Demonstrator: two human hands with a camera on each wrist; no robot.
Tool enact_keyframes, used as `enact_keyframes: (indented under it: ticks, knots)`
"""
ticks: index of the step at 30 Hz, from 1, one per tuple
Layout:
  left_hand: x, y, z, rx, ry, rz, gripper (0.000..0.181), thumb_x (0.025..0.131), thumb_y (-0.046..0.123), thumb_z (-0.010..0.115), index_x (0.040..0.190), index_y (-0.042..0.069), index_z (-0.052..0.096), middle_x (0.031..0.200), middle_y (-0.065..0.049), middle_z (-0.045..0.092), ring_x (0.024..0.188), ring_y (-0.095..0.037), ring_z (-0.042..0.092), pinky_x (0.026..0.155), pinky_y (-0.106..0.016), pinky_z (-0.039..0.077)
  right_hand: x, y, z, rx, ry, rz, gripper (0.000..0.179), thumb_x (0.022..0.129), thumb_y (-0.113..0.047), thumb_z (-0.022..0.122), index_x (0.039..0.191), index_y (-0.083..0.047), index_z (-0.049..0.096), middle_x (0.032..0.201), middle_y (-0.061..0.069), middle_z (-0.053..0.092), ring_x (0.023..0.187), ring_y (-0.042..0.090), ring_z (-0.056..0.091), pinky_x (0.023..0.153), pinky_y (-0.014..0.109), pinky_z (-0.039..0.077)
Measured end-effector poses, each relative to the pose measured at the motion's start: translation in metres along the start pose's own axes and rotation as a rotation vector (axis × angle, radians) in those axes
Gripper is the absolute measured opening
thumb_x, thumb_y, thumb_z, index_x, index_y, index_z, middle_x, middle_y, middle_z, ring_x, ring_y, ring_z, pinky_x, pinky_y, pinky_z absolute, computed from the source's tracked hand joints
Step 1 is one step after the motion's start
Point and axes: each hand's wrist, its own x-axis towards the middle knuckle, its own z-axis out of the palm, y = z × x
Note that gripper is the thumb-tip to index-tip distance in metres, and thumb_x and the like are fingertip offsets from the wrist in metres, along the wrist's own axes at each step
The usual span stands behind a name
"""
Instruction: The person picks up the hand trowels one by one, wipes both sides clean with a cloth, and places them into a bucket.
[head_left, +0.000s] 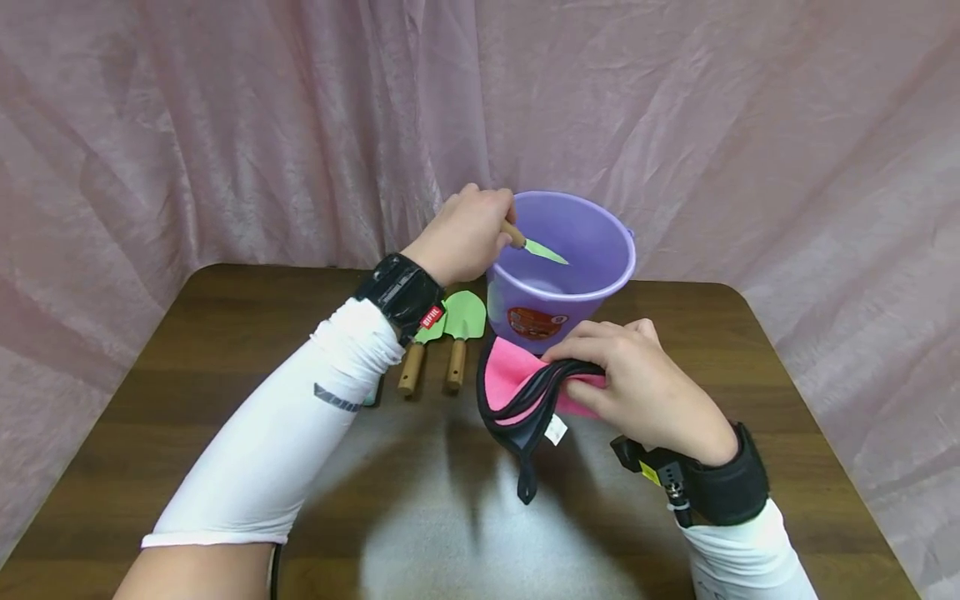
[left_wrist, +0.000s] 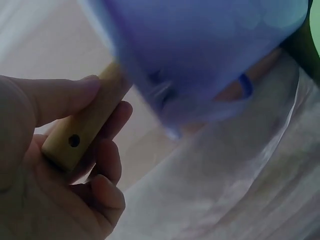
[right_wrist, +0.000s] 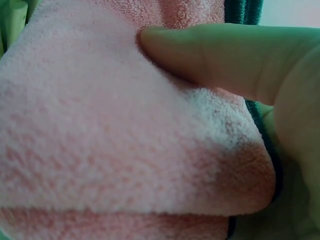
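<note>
My left hand (head_left: 468, 229) grips the wooden handle (left_wrist: 90, 117) of a small garden trowel (head_left: 546, 252). Its light green blade reaches over the rim into the purple bucket (head_left: 528, 283). In front of the bucket, my right hand (head_left: 626, 379) pinches a folded pink cloth (head_left: 510, 371) with black edging, a hanging loop and a white tag. The right wrist view shows the thumb (right_wrist: 210, 57) pressed on the cloth's fluffy pink face. Left of the cloth, a green spade (head_left: 465, 317) with a wooden handle lies on the table, beside another green-bladed tool (head_left: 412, 367) partly covered by the left wrist.
The brown wooden table (head_left: 247, 325) has rounded back corners. A pink curtain (head_left: 247, 133) hangs right behind it. Part of a dark-edged object (head_left: 372, 394) shows beside the left sleeve, mostly hidden.
</note>
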Motion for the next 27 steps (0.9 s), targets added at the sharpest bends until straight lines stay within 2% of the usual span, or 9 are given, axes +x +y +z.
enact_keyframes:
  ticks: [7, 14, 20, 27]
  knots:
    - [0.008, 0.002, 0.019, 0.069, -0.082, -0.062, 0.02, 0.096, 0.032, 0.063, 0.109, 0.017, 0.059, 0.108, 0.004, 0.06, 0.098, -0.024, 0.046, 0.087, -0.04, 0.032, 0.001, -0.003, 0.001, -0.002, -0.011, -0.006, 0.027, 0.084, -0.015, 0.072, 0.11, -0.024, 0.074, 0.108, -0.015, 0.065, 0.101, 0.004, 0.059, 0.076, 0.039, 0.025]
    - [0.011, 0.005, 0.025, 0.107, -0.163, -0.065, 0.022, 0.098, 0.031, 0.06, 0.114, 0.016, 0.058, 0.109, 0.002, 0.054, 0.106, -0.024, 0.045, 0.096, -0.045, 0.026, 0.002, -0.003, 0.003, -0.004, -0.009, -0.022, 0.027, 0.084, -0.016, 0.072, 0.109, -0.026, 0.074, 0.106, -0.017, 0.065, 0.098, 0.002, 0.059, 0.076, 0.039, 0.025]
    - [0.012, 0.006, 0.027, 0.104, -0.231, -0.062, 0.023, 0.096, 0.025, 0.058, 0.117, 0.014, 0.058, 0.11, 0.002, 0.056, 0.109, -0.021, 0.047, 0.1, -0.048, 0.021, 0.003, -0.003, 0.004, -0.014, -0.018, -0.03, 0.027, 0.084, -0.016, 0.072, 0.109, -0.025, 0.074, 0.103, -0.017, 0.064, 0.094, 0.001, 0.058, 0.076, 0.039, 0.025]
    - [0.011, 0.005, 0.027, 0.079, -0.282, -0.058, 0.027, 0.103, 0.022, 0.037, 0.119, 0.015, 0.058, 0.111, 0.004, 0.06, 0.111, -0.017, 0.051, 0.103, -0.053, 0.018, 0.004, -0.002, 0.004, -0.02, -0.02, -0.035, 0.027, 0.084, -0.017, 0.072, 0.11, -0.025, 0.074, 0.105, -0.016, 0.064, 0.097, 0.003, 0.059, 0.076, 0.039, 0.025]
